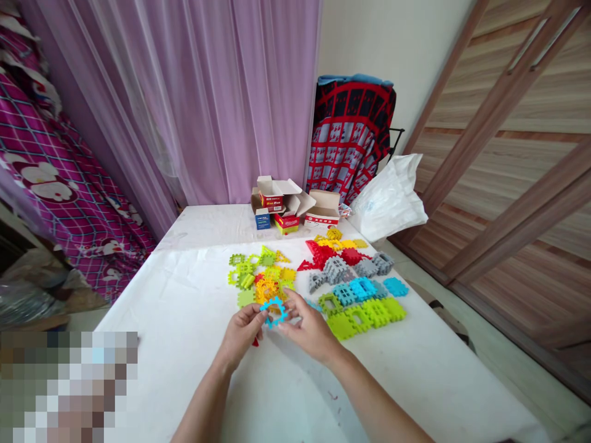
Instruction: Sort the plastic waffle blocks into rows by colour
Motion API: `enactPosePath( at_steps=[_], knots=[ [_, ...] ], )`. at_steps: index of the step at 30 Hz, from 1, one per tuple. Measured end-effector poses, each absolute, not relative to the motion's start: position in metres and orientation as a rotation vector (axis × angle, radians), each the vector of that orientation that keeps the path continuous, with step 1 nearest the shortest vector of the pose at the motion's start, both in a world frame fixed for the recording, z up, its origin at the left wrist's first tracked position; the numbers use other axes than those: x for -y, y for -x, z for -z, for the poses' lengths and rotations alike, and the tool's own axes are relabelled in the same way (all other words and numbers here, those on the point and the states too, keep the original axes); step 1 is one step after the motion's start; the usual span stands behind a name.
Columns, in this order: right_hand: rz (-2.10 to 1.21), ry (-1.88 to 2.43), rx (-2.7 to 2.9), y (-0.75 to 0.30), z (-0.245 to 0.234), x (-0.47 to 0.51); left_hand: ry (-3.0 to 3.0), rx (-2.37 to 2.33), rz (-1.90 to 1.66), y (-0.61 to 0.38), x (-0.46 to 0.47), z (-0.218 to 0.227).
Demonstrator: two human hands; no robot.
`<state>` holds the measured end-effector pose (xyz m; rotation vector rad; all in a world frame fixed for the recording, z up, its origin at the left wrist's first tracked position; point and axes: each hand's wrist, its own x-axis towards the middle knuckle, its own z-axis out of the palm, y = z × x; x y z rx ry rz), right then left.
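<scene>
A blue notched building piece (273, 302), shaped like an open frame, is held up over the near part of the table. My left hand (244, 332) pinches its left edge between thumb and fingers. On the other side, my right hand (308, 326) has its thumb and fingers closed around the right edge. Just beyond the hands lies a mixed heap of orange pieces (266, 288) and green pieces (246, 299). A bit of a red piece (255, 342) shows under my left hand.
Sorted by colour on the right are lime pieces (341, 326), blue pieces (362, 287), grey pieces (336, 269), red pieces (323, 253) and yellow pieces (348, 244). Opened small boxes (322, 216) stand at the back of the white table (184, 283). A white plastic bag (390, 200) hangs at its right edge.
</scene>
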<state>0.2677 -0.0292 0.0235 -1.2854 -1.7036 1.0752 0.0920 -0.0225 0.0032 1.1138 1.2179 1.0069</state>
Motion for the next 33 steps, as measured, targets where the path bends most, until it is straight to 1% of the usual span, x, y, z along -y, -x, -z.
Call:
enactPosePath(
  at_steps=[4,7,10,16,22,25,30,33],
  knots=[
    [-0.653,1.350,2.211,-0.283,-0.046,0.032,-1.161,-1.157,-0.960,-0.093,0.023,-0.001],
    [-0.510,1.359,2.392,-0.287,-0.053,0.033,-1.178,-1.144,-0.923,-0.094,0.024,0.000],
    [-0.456,1.360,2.441,-0.288,-0.051,0.035,-1.187,-1.111,-0.883,-0.095,0.026,-0.002],
    [-0.499,1.421,2.326,-0.297,-0.046,0.038,-1.184,-1.133,-0.872,-0.093,0.028,-0.012],
    [-0.464,1.676,2.171,-0.323,-0.043,0.042,-1.125,-1.254,-1.002,-0.085,0.024,-0.012],
    [-0.370,1.797,2.071,-0.346,-0.044,0.041,-1.114,-1.275,-1.035,-0.083,0.022,-0.011],
    [-0.068,2.182,1.784,-0.400,-0.048,0.028,-1.128,-1.294,-1.032,-0.083,0.021,-0.011],
    [0.039,2.349,1.655,-0.424,-0.049,0.015,-1.140,-1.305,-1.018,-0.084,0.021,-0.010]
  ],
)
